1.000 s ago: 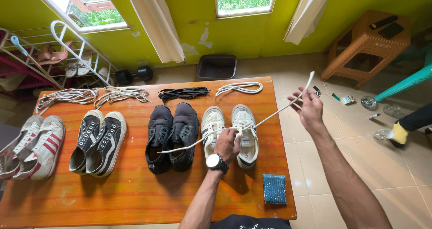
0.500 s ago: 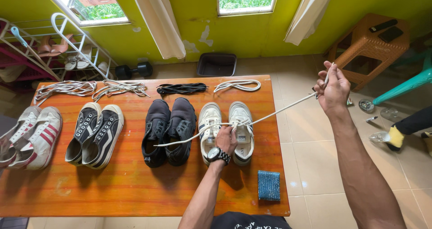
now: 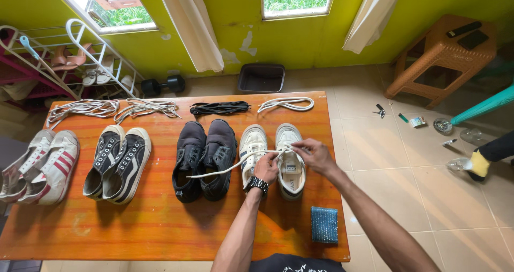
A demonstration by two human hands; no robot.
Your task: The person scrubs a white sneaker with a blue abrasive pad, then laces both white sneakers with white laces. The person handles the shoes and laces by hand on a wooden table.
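Note:
A pair of white sneakers point(image 3: 255, 143) stands on the orange wooden table point(image 3: 160, 218), right of centre. My left hand point(image 3: 266, 168), with a black watch on its wrist, rests on the right-hand sneaker point(image 3: 290, 167) and pinches a white shoelace point(image 3: 222, 171) that trails left across the black shoes point(image 3: 205, 157). My right hand point(image 3: 316, 155) is over the same sneaker's eyelets, its fingers closed on the lace.
Black-and-white sneakers point(image 3: 119, 162) and red-striped white sneakers point(image 3: 40, 167) sit further left. Loose laces point(image 3: 219, 108) lie along the table's far edge. A blue sponge point(image 3: 325, 225) is at the near right. A shoe rack, dumbbell, brown stool point(image 3: 439, 55) and another person's foot point(image 3: 484, 159) surround the table.
My right hand has come back from far out to the right, where it held the lace taut, down to the right-hand white sneaker. My left hand stayed on the shoe.

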